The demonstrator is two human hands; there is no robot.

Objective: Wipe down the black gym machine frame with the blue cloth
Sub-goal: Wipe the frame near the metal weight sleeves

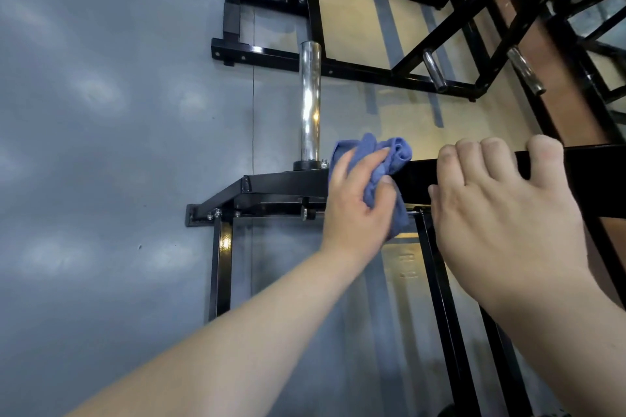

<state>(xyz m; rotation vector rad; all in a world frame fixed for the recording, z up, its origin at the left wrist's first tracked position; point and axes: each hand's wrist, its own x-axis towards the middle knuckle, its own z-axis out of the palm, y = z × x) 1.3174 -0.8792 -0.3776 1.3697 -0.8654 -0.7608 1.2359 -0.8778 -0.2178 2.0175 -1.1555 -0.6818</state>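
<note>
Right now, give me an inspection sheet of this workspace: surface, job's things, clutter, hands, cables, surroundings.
Surface: grey floor, glossy, showing light reflections.
Job's things: blue cloth bunched against the top bar of the black frame, beside an upright chrome post.
Clutter: nothing seen.
Hands: left hand grips the cloth; right hand holds the same bar, fingers curled over its top.
Cables: nothing seen.
Surroundings: more black framework beyond, with chrome pegs.

Frame bar (pixel 420 178) partly under blue cloth (pixel 396 152)
</note>
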